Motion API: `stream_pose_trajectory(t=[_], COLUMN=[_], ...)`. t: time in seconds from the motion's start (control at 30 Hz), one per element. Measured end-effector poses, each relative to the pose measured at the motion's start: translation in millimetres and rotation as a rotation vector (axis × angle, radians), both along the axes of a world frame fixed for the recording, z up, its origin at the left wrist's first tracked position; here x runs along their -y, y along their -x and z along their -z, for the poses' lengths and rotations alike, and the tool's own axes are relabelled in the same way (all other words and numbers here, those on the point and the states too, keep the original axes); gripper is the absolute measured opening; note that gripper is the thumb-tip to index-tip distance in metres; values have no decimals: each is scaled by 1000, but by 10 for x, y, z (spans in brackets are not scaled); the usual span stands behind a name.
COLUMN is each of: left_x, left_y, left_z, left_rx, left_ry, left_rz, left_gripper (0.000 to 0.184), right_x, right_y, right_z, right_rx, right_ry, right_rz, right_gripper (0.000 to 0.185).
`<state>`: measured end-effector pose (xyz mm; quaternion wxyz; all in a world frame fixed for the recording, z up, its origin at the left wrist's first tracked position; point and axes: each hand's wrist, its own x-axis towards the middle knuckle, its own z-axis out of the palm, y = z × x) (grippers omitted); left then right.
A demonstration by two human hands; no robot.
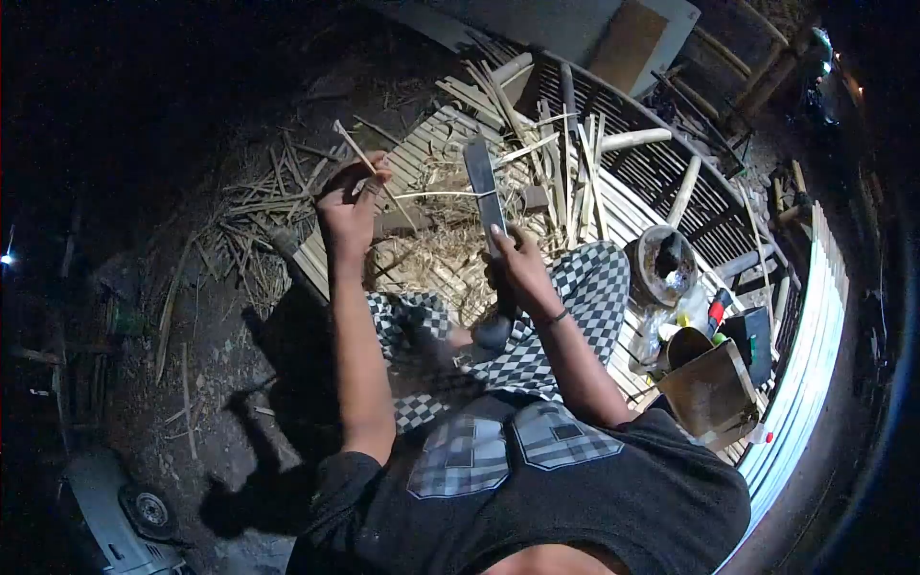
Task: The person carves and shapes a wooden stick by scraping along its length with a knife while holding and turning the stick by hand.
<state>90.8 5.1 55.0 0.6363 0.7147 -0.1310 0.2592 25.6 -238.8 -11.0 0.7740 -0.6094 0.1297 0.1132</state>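
Stick [356, 147] slants through left grip [353, 195]; knife [485, 184] extends beyond right grip [523, 264].

Improvised craft work spot, rustic, dark all round; indoors or out, cannot tell. Bare brown dirt ground [216, 388] at left, littered. Work done seated on a pale slatted wooden platform [419, 161], scattered with curly straw-coloured shavings [431, 261]. Heap of thin split pale sticks [254, 206] off its left side. Thin pale stick [369, 160] in left hand [350, 206], long flat grey blade [486, 187] in right hand [522, 270]: handwork. Far right, dark-gapped slatted frame [714, 216] with round poles. Near right, open brown cardboard box [709, 391]. Near left, pale wheeled vehicle [107, 513], partly visible.
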Motion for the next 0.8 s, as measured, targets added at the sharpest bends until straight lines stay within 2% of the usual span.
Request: stream_pose_trajectory(t=[0.03,0.1,0.13,0.17,0.23,0.27,0.33,0.4,0.47,0.5,0.57,0.6,0.7,0.77,0.8], left_x=[1,-5,14,21,37,-12,-22,3,3,-7,-13,19,-16,25,8], left_y=[50,135,192,231,256,252,298,290,222,185,124,160,196,271,270], left_z=[45,132,137,131,101,61,-100,-173,-169,-79,162,250,329,294,321], left_rx=[-8,-28,18,10,96,81,121,146,198,198,230,143,175,94,86], left_ry=[-1,-96,18,13,91,129,143,173,235,232,-34,-6,-53,-60,21], left_rz=[-4,-181,-81,-84,-185,-220,-247,-266,-109,-109,-225,-249,-319,-377,-339], left_gripper=[20,19,17,17,16,17,12,11,10,10,11,13,14,14,15], right_x=[-19,2,82,-14,-46,-66,-124,-186,-239,-277,-355,-408,-578,-642,-706], right_y=[-64,69,4,238,250,290,406,509,523,517,436,406,308,284,276], right_z=[-51,-155,235,-458,-406,-447,-648,-773,-772,-805,-586,-505,-141,-129,-131], right_rx=[113,116,293,203,446,438,589,584,623,612,581,695,700,738,749], right_ry=[183,174,370,418,534,533,552,598,597,543,550,668,768,732,763], right_rz=[-20,49,44,57,82,84,62,1,-76,-114,-215,-187,-250,-237,-242], right_gripper=[33,30,33,37,41,41,49,60,73,66,57,48,47,44,44])
